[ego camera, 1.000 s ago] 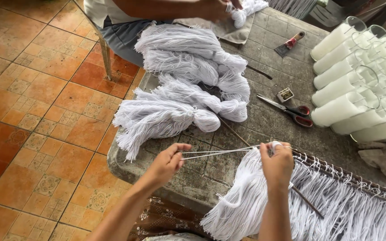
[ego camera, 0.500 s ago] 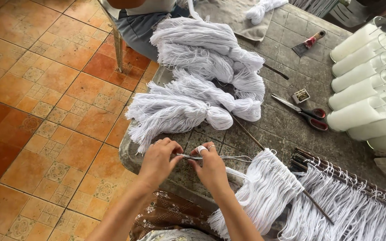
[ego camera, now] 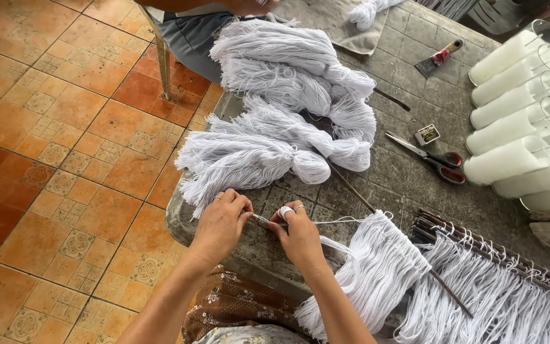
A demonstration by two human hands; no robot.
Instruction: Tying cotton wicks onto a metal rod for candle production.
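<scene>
two hands pinch a white string at the near edge of a grey stone tabletop [ego camera: 408,185].

at far left lies an orange tiled floor [ego camera: 52,159]. left of centre, the left hand [ego camera: 221,223] has its grip closed on the white string [ego camera: 326,222], thumb and fingers pinched at one end; just beside it the right hand [ego camera: 297,236] is closed on the same string, which loops around a raised finger and runs right toward a hanging bundle of white yarn [ego camera: 377,267]. above the hands, knotted white yarn tassels [ego camera: 275,146] lie heaped. further right, red-handled scissors [ego camera: 431,156] lie flat, and a row of fringe on a rod [ego camera: 498,261] slants to lower right. white cylinders in clear glasses [ego camera: 523,127] fill the upper right.
</scene>
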